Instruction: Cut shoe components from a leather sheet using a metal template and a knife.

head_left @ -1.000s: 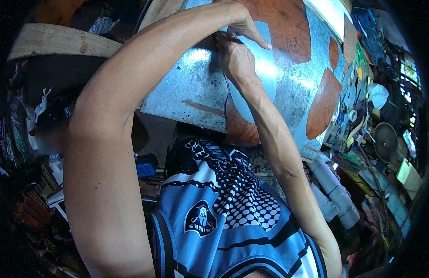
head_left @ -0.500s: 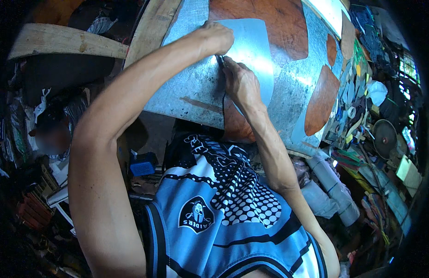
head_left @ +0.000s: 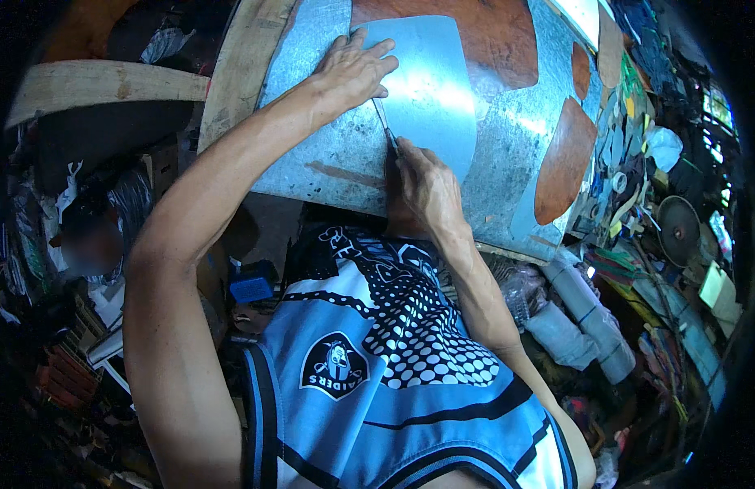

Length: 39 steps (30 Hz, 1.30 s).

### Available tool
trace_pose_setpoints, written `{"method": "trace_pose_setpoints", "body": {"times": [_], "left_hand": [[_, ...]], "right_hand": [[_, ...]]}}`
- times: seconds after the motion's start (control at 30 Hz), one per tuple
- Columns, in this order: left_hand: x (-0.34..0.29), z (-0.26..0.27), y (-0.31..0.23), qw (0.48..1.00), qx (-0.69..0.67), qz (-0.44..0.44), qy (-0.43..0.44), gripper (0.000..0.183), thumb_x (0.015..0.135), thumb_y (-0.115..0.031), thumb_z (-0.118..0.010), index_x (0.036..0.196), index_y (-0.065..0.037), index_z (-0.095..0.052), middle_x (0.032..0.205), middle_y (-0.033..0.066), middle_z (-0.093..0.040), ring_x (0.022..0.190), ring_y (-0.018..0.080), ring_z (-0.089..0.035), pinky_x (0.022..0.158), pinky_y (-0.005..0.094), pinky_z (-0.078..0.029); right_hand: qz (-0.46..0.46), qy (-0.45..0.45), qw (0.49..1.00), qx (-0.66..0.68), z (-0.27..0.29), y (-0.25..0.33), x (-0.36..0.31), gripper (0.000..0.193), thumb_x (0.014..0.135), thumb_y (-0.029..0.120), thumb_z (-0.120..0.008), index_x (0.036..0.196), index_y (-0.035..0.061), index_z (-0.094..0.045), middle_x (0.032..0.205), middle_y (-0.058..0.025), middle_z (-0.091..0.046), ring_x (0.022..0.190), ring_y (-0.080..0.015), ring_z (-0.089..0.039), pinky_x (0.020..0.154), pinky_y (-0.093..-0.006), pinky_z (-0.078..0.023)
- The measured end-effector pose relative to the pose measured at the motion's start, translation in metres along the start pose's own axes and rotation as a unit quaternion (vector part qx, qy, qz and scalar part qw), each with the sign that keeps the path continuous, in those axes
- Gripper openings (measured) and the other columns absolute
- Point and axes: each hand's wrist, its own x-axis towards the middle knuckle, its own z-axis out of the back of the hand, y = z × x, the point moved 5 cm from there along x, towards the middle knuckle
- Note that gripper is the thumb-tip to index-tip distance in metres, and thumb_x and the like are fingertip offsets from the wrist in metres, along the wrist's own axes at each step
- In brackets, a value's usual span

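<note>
My right hand (head_left: 430, 183) is wrapped round a thin knife (head_left: 382, 116), its narrow pale blade pointing away from me. The blade tip lies close under the fingers of my left hand (head_left: 353, 72). That hand rests with its fingers spread at the left edge of a smooth grey template sheet (head_left: 433, 94). Brown leather (head_left: 500, 37) shows beyond the template, and a brown strip also hangs below my right hand at the near edge. Both lie on a metal-covered worktop (head_left: 508, 163). My right hand hides the knife's grip.
On the worktop's right lie an oval brown leather piece (head_left: 567, 167) and a smaller one (head_left: 581, 69). A wooden beam (head_left: 108, 83) meets the board's left side. Cluttered scraps, wrapped rolls (head_left: 589, 326) and a round dark disc (head_left: 679, 231) fill the right side. A blue box (head_left: 251, 285) sits low left.
My left hand has gone from closed to spread out on the template's edge. My right hand with the knife has moved nearer to me, and more of the blade shows.
</note>
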Motion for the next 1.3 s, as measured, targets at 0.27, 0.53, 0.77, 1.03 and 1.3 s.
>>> {"method": "trace_pose_setpoints", "body": {"times": [0.27, 0.53, 0.77, 1.03, 1.3], "left_hand": [[-0.003, 0.004, 0.0, 1.0, -0.004, 0.008, 0.016, 0.038, 0.081, -0.033, -0.072, 0.113, -0.015, -0.061, 0.148, 0.0039, -0.041, 0.136, 0.0431, -0.034, 0.11, 0.0557, -0.033], [0.017, 0.015, -0.019, 0.991, 0.055, 0.018, 0.12, 0.044, 0.077, -0.032, -0.075, 0.113, -0.01, -0.062, 0.129, 0.0201, -0.054, 0.11, 0.0365, -0.058, 0.09, 0.05, -0.042], [0.0, 0.005, -0.056, 0.966, 0.129, 0.128, 0.183, 0.125, 0.053, -0.078, -0.074, 0.153, -0.02, -0.023, 0.147, 0.0336, -0.026, 0.125, 0.0604, -0.036, 0.098, 0.0591, -0.042], [-0.01, 0.001, -0.046, 0.976, 0.09, 0.129, 0.15, 0.123, 0.052, -0.079, -0.073, 0.151, -0.022, -0.028, 0.149, 0.0346, -0.02, 0.129, 0.0641, -0.026, 0.1, 0.0622, -0.04], [-0.014, -0.003, -0.039, 0.985, 0.061, 0.121, 0.105, 0.121, 0.051, -0.076, -0.076, 0.149, -0.022, -0.033, 0.149, 0.0359, -0.02, 0.13, 0.0648, -0.024, 0.099, 0.065, -0.038]], "right_hand": [[-0.032, 0.011, 0.999, 0.011, 0.009, -0.021, -0.043, 0.029, 0.09, 0.011, -0.057, 0.117, 0.0051, -0.064, 0.11, -0.0223, -0.065, 0.093, -0.0413, -0.065, 0.079, -0.0446, -0.054], [-0.048, 0.017, 0.999, 0.014, 0.009, -0.014, -0.046, 0.028, 0.089, 0.013, -0.059, 0.115, 0.0086, -0.067, 0.119, -0.0231, -0.062, 0.096, -0.0413, -0.065, 0.082, -0.0456, -0.054], [-0.023, 0.008, 1.0, 0.006, -0.003, -0.012, -0.05, 0.041, 0.082, 0.005, -0.054, 0.122, 0.0072, -0.061, 0.112, -0.023, -0.061, 0.092, -0.0424, -0.064, 0.078, -0.0496, -0.054], [-0.023, 0.011, 1.0, 0.001, -0.005, -0.012, -0.056, 0.031, 0.091, 0.015, -0.056, 0.121, 0.0114, -0.063, 0.122, -0.0224, -0.06, 0.094, -0.0427, -0.065, 0.077, -0.0473, -0.055], [-0.026, 0.029, 0.999, -0.012, 0.003, -0.014, -0.061, 0.035, 0.088, 0.01, -0.055, 0.122, 0.0126, -0.062, 0.124, -0.0245, -0.058, 0.095, -0.0422, -0.066, 0.075, -0.0473, -0.056]]}}
